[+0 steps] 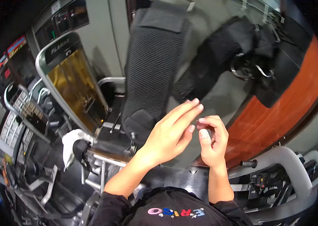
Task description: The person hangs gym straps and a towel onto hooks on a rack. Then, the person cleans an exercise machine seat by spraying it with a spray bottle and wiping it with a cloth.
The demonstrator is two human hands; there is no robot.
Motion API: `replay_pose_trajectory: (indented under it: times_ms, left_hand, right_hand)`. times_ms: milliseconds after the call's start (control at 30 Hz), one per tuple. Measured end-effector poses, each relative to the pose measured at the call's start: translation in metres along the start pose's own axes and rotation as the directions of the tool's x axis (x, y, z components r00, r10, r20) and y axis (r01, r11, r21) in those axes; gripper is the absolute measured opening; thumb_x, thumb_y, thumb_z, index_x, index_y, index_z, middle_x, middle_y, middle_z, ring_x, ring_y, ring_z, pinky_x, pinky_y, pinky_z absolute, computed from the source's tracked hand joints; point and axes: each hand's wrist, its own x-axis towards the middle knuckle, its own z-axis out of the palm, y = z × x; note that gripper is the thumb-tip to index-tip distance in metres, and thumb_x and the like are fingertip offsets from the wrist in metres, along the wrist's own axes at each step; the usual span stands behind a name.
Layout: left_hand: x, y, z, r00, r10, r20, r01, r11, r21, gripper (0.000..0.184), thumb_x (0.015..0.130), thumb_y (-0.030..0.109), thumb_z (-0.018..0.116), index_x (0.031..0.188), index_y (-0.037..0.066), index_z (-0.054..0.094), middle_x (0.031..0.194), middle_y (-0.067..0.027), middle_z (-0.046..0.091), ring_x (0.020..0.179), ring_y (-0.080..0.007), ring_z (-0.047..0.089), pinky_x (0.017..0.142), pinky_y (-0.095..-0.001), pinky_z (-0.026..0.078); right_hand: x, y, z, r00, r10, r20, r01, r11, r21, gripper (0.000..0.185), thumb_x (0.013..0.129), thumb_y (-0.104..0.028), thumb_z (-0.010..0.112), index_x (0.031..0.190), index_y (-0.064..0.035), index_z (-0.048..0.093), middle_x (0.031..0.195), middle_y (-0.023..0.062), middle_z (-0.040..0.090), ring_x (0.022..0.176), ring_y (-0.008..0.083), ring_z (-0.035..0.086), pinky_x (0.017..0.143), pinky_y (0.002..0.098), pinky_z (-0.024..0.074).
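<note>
My left hand [170, 133] is raised in front of me, its fingers stretched out and nothing in it. Close beside it, my right hand [214, 141] has its fingers loosely curled, with a gap between thumb and fingertips and no object visible inside. Beyond the left hand hangs a wide black textured belt-like pad [153, 64]. A second black padded strap [219, 52] hangs to its right, its lower end behind my left fingertips in the view; contact is not evident. Black straps with metal rings [247, 67] hang farther right.
Metal hooks [266, 17] stick out from the grey wall above a reddish-brown wood panel [279, 113]. At left stands a weight machine [70, 79]. A white cloth [72, 145] drapes over equipment below it. Grey machine frames [292, 165] stand at lower right.
</note>
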Motion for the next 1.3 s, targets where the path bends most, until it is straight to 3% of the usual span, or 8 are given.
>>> replay_pose_trajectory:
  times_ms: [233,367,567,833,900,967,1100,1300]
  left_hand:
    - [-0.11,-0.007,-0.08,0.998,-0.062,0.03,0.063,0.998,-0.029,0.061,0.073,0.001,0.069,0.131,-0.004,0.051,0.132,-0.0223,0.055,0.124,-0.0386,0.054,0.101,-0.0437,0.047]
    - [-0.197,-0.021,-0.121,0.949,-0.306,0.073,0.305,0.952,0.027,0.055,0.076,0.005,0.066,0.129,-0.004,0.054,0.132,-0.0209,0.057,0.124,-0.0366,0.054,0.102,-0.0434,0.047]
    - [-0.288,-0.03,-0.138,0.733,-0.619,-0.282,0.636,0.771,-0.039,0.036,0.086,0.009,0.062,0.121,-0.001,0.061,0.125,-0.0185,0.06,0.118,-0.0344,0.058,0.101,-0.0414,0.043]
    - [-0.351,-0.086,-0.226,0.564,-0.745,-0.356,0.822,0.55,0.15,0.056,0.083,0.013,0.063,0.136,0.003,0.047,0.14,-0.0211,0.048,0.131,-0.0369,0.045,0.11,-0.043,0.034]
    - [-0.355,-0.105,-0.244,0.555,-0.769,-0.319,0.832,0.517,0.201,0.061,0.084,0.016,0.064,0.14,0.003,0.043,0.145,-0.0217,0.043,0.134,-0.0381,0.042,0.111,-0.0432,0.034]
    - [-0.36,-0.128,-0.254,0.544,-0.784,-0.3,0.839,0.5,0.215,0.061,0.085,0.018,0.064,0.14,0.002,0.042,0.147,-0.0222,0.04,0.135,-0.0392,0.04,0.112,-0.0438,0.033]
    - [-0.369,-0.17,-0.256,0.608,-0.755,-0.245,0.793,0.558,0.245,0.055,0.087,0.022,0.062,0.136,0.001,0.046,0.144,-0.0234,0.043,0.136,-0.0398,0.038,0.113,-0.045,0.031]
    - [-0.373,-0.185,-0.256,0.548,-0.777,-0.308,0.836,0.519,0.179,0.05,0.088,0.021,0.061,0.131,-0.001,0.049,0.135,-0.0231,0.051,0.126,-0.0387,0.049,0.106,-0.0442,0.038]
  right_hand:
    - [-0.039,-0.027,0.094,0.948,-0.086,0.305,0.064,0.995,0.08,0.022,0.081,-0.009,0.067,0.1,-0.0014,0.061,0.103,0.0163,0.062,0.092,0.0308,0.063,0.081,0.0385,0.0513]
    - [-0.088,-0.03,0.156,0.774,0.106,0.625,-0.235,0.963,0.128,0.029,0.087,-0.017,0.067,0.109,-0.0019,0.058,0.111,0.0167,0.058,0.103,0.0342,0.06,0.088,0.0397,0.0495]
    - [-0.105,-0.012,0.238,0.59,0.1,0.801,-0.236,0.97,0.053,0.024,0.087,-0.021,0.065,0.106,-0.0074,0.061,0.109,0.012,0.06,0.105,0.0333,0.059,0.089,0.0424,0.0486]
    - [-0.112,0.048,0.374,0.494,0.296,0.817,-0.412,0.908,-0.08,0.03,0.09,-0.019,0.064,0.116,-0.0061,0.059,0.107,0.0083,0.058,0.097,0.0183,0.059,0.081,0.0342,0.0494]
    - [-0.117,0.061,0.409,0.448,0.332,0.83,-0.444,0.888,-0.116,0.043,0.088,-0.022,0.067,0.126,-0.0077,0.053,0.116,0.011,0.055,0.102,0.0211,0.057,0.087,0.0352,0.0487]
    - [-0.13,0.074,0.446,0.656,0.233,0.718,-0.312,0.95,-0.023,0.058,0.086,-0.031,0.068,0.134,-0.007,0.046,0.13,0.0171,0.051,0.119,0.0368,0.054,0.099,0.0421,0.045]
    - [-0.145,0.085,0.487,0.581,0.377,0.721,-0.384,0.908,-0.166,0.082,0.079,-0.043,0.074,0.142,-0.004,0.038,0.133,0.0232,0.048,0.126,0.0395,0.049,0.105,0.0439,0.0404]
    - [-0.143,0.079,0.485,0.553,0.399,0.731,-0.364,0.905,-0.22,0.068,0.075,-0.03,0.077,0.133,-0.0063,0.051,0.122,0.0175,0.058,0.116,0.0364,0.056,0.099,0.0422,0.0441]
